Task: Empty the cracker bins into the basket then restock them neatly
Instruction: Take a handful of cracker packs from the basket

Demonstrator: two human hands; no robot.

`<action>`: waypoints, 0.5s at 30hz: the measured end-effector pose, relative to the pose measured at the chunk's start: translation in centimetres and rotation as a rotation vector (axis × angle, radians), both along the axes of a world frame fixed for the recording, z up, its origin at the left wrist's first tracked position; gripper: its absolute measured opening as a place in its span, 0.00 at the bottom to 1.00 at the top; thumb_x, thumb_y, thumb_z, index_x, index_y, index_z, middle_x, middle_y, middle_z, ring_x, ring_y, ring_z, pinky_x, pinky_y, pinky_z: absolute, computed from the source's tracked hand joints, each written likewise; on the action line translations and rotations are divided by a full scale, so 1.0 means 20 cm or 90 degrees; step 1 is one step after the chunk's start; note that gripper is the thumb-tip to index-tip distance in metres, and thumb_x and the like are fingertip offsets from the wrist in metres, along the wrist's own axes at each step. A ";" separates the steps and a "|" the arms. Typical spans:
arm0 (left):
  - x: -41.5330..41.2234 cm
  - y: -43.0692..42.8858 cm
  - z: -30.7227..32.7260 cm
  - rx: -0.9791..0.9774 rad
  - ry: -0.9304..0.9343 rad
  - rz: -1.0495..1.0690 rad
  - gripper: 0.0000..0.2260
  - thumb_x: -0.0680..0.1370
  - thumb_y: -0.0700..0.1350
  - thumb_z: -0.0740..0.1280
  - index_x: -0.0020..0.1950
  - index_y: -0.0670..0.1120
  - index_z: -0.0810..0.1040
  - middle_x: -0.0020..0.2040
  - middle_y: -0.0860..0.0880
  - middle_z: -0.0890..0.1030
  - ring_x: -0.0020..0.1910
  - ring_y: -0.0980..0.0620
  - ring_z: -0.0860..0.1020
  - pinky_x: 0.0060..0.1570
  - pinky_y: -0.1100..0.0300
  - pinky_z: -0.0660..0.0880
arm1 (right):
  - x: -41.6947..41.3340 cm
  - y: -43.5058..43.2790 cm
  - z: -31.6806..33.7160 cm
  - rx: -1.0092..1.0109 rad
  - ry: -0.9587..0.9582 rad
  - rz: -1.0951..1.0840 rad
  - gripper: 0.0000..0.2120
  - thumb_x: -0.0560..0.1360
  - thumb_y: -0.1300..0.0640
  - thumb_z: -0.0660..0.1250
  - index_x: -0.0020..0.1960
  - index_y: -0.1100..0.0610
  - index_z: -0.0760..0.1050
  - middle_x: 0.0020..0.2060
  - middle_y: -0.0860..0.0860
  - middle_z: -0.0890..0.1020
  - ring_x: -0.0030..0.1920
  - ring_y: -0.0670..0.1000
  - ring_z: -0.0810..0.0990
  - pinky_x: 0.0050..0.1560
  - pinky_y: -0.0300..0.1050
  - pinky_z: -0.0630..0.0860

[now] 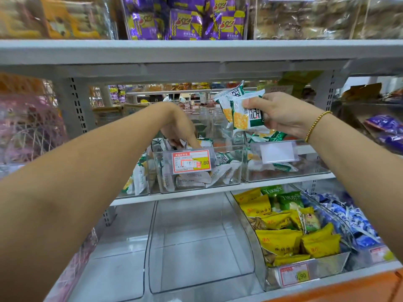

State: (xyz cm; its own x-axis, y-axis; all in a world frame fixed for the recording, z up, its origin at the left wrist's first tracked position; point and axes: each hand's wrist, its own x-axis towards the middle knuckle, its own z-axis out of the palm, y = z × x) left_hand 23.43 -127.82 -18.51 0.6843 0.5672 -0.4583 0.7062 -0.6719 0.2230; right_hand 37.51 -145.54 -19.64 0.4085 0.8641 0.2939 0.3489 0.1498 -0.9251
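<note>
- Green-and-white cracker packets [239, 110] pinched in the right hand [281, 115], thumb across the front, fingers curled behind; lifted well clear of the bins below.
- More packets of the same kind loose in the middle bin [231, 147], directly under the left hand [178, 125]; a few more in the right bin [314, 166], beneath the right hand.
- Left hand bent down at the wrist, fingers dipped into the middle bin among the packets, forefinger just behind the price tag [192, 162]; cannot tell whether gripping a packet or only touching.
- Price tag clipped to the front wall of the middle bin; blank label holder [278, 152] on the front of the right bin, below the right wrist.
- Gold bracelet [316, 125] round the right wrist.
- One shelf down, under the left hand: a wide clear bin [200, 247].
- Just right of that, under the right hand: yellow packets [281, 238] heaped in another bin, with some green ones behind them.
- Further right, beneath the right forearm: blue-and-white packets [353, 219].
- Above both hands: grey upper shelf [196, 51] carrying purple bags [185, 20].
</note>
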 end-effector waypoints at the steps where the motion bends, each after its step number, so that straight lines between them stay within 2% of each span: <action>1: 0.00 0.00 0.00 -0.013 0.019 -0.004 0.28 0.72 0.51 0.69 0.66 0.38 0.68 0.67 0.49 0.67 0.49 0.50 0.68 0.46 0.59 0.67 | 0.00 -0.01 0.00 -0.001 -0.004 -0.005 0.16 0.75 0.54 0.68 0.57 0.64 0.73 0.51 0.58 0.84 0.52 0.54 0.83 0.57 0.47 0.79; 3: -0.01 -0.02 0.00 -0.032 0.042 -0.012 0.19 0.70 0.52 0.70 0.54 0.43 0.74 0.63 0.52 0.70 0.52 0.50 0.65 0.46 0.59 0.65 | -0.01 -0.02 0.00 -0.002 -0.007 -0.007 0.16 0.75 0.54 0.68 0.57 0.63 0.74 0.51 0.58 0.84 0.52 0.54 0.83 0.58 0.48 0.78; 4: -0.02 -0.03 0.00 -0.039 0.044 -0.014 0.17 0.69 0.52 0.70 0.52 0.44 0.75 0.61 0.53 0.72 0.52 0.49 0.65 0.47 0.59 0.66 | -0.01 -0.03 0.01 -0.002 -0.004 -0.007 0.16 0.75 0.54 0.69 0.57 0.63 0.74 0.50 0.57 0.84 0.52 0.54 0.84 0.58 0.48 0.78; 8: -0.06 -0.06 0.02 -0.048 -0.021 -0.015 0.15 0.70 0.50 0.71 0.53 0.45 0.78 0.57 0.52 0.75 0.55 0.50 0.71 0.54 0.58 0.70 | -0.04 -0.07 0.01 0.007 0.001 -0.010 0.16 0.75 0.54 0.69 0.57 0.63 0.73 0.50 0.57 0.84 0.50 0.53 0.84 0.57 0.48 0.79; 10: -0.10 -0.06 0.04 -0.051 -0.083 -0.006 0.14 0.70 0.51 0.71 0.51 0.46 0.78 0.56 0.50 0.75 0.53 0.50 0.74 0.51 0.58 0.74 | -0.06 -0.09 0.02 0.022 0.009 -0.007 0.16 0.75 0.54 0.69 0.58 0.62 0.73 0.52 0.57 0.84 0.52 0.54 0.84 0.58 0.50 0.78; 13: -0.16 -0.11 0.06 -0.033 -0.157 -0.005 0.16 0.69 0.51 0.72 0.52 0.43 0.78 0.49 0.50 0.78 0.44 0.51 0.74 0.42 0.60 0.75 | -0.11 -0.13 0.01 0.049 0.021 0.006 0.09 0.77 0.56 0.67 0.53 0.61 0.75 0.51 0.57 0.84 0.51 0.53 0.83 0.59 0.50 0.77; 15: -0.21 -0.13 0.06 0.008 -0.245 0.006 0.17 0.70 0.50 0.72 0.53 0.42 0.77 0.45 0.50 0.79 0.41 0.52 0.74 0.39 0.62 0.74 | -0.15 -0.15 0.01 0.068 0.031 0.007 0.11 0.77 0.55 0.66 0.55 0.62 0.75 0.51 0.57 0.84 0.51 0.53 0.82 0.61 0.51 0.76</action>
State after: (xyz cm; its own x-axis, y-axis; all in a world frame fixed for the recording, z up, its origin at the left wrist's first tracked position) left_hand 19.28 -130.51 -17.21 0.7995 0.5781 -0.1628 0.5790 -0.6698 0.4648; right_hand 34.48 -148.62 -19.49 0.4156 0.8332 0.3649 0.3015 0.2523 -0.9195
